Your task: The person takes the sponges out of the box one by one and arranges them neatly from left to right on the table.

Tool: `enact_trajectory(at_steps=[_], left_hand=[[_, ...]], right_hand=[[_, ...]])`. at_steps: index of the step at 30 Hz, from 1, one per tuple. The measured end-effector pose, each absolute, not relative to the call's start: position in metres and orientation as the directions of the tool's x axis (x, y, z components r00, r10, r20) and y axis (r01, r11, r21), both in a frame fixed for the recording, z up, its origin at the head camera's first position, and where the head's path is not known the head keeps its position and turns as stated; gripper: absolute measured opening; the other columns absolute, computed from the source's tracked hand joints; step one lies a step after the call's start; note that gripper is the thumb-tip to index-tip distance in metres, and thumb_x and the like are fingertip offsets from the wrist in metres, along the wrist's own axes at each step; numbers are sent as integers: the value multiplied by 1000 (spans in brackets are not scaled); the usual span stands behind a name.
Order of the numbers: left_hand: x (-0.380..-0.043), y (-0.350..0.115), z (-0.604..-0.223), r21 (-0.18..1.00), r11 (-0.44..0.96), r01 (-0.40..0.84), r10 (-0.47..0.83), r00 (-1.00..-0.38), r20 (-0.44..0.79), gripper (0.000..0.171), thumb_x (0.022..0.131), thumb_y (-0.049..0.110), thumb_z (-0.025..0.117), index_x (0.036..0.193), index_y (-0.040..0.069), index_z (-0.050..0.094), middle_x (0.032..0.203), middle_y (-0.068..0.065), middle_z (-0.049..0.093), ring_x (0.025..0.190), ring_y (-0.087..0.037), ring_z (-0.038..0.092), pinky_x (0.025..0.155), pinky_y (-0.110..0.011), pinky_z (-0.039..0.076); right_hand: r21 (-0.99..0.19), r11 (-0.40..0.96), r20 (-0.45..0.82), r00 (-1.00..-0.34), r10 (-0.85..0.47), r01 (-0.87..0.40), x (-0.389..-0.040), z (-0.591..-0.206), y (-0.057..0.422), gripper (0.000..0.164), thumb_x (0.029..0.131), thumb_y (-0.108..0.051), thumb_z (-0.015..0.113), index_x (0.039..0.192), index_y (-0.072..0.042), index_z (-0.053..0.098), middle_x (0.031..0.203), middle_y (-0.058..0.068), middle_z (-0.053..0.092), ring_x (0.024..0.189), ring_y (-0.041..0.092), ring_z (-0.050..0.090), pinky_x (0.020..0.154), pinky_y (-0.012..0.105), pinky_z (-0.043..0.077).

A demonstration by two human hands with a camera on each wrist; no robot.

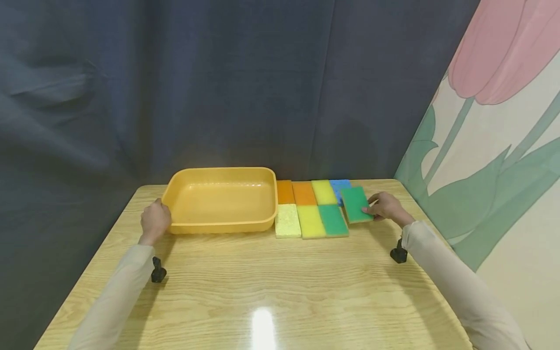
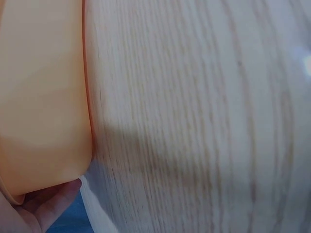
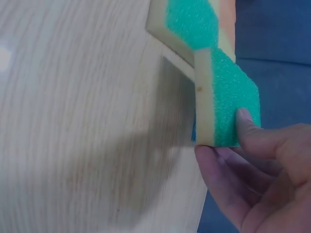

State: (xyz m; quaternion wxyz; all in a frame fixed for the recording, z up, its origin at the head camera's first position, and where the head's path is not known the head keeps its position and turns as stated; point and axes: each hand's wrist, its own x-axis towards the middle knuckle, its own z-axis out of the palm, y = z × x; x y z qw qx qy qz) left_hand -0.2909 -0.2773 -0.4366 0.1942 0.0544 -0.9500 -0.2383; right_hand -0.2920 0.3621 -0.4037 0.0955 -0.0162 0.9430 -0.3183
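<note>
My right hand (image 1: 385, 206) pinches a green-topped sponge (image 1: 356, 204) by its right side. In the right wrist view the thumb presses its green face, with fingers (image 3: 214, 167) beneath. This sponge is raised and tilted, partly hiding a blue sponge (image 1: 339, 185) behind it. Left of it lies another green-topped sponge (image 1: 333, 219), beside a yellow one (image 1: 310, 221) and a pale yellow one (image 1: 287, 221). My left hand (image 1: 155, 221) grips the left end of a yellow plastic basin (image 1: 223, 227); in the left wrist view its fingers (image 2: 56, 206) touch the outer wall.
Behind the front sponges lie a dark orange sponge (image 1: 285, 192), an orange one (image 1: 304, 193) and a yellow one (image 1: 323, 192), close to the basin's right side. A dark curtain (image 1: 245, 87) hangs along the back edge of the wooden table (image 1: 306, 282). A flower-patterned wall (image 1: 494, 160) stands right.
</note>
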Motion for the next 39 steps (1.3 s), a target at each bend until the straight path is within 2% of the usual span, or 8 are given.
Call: enact_trajectory(at_steps=[6,9,12,18,26,30,39], left_hand=[[-290,-279,-435,471,882,12,-176,-919,354,34,97,3,34,106,-22,54,83,-38,59,68,-49,61,58,-61,49],[-290,-280,-434,470,883,22,-165,-920,355,34,97,3,33,106,-23,54,80,-36,59,62,-43,59,55,-59,49],[-290,-281,-433,473,881,25,-163,-922,352,34,97,3,33,105,-23,54,78,-35,59,61,-42,58,56,-59,49],[-290,-283,-432,474,880,11,-172,-924,342,34,97,3,32,104,-22,53,79,-35,58,63,-44,59,57,-60,48],[-288,-282,-433,478,878,11,-172,-926,336,32,97,5,34,100,-20,54,82,-38,58,71,-52,61,60,-62,48],[-288,-283,-434,497,868,11,-174,-930,324,33,98,5,34,105,-21,54,87,-39,59,74,-53,61,62,-63,48],[-289,-284,-433,549,836,9,-177,-942,286,33,97,7,32,103,-16,55,87,-33,58,74,-44,56,70,-62,44]], right_hand=[[-638,767,-248,-961,-121,68,-292,-408,367,53,94,-13,68,128,21,46,86,17,65,75,31,70,72,42,58],[-651,755,-285,-946,-154,73,-291,-408,367,51,95,-12,67,128,21,44,84,14,65,77,33,70,73,43,58],[-661,746,-309,-935,-175,79,-289,-408,367,49,95,-11,66,127,20,45,84,13,64,77,32,69,75,45,57],[-678,732,-327,-921,-211,73,-285,-409,365,47,94,-9,66,124,20,45,87,16,63,75,26,66,75,45,57],[-690,719,-344,-912,-223,84,-282,-415,363,46,94,-7,66,123,22,44,93,20,62,77,25,66,74,44,57],[-690,718,-346,-914,-214,93,-282,-418,363,46,94,-7,66,123,21,45,94,20,62,79,25,67,75,44,57],[-669,734,-366,-913,-183,121,-280,-416,364,47,93,-7,66,124,21,45,99,26,63,85,31,67,75,45,57]])
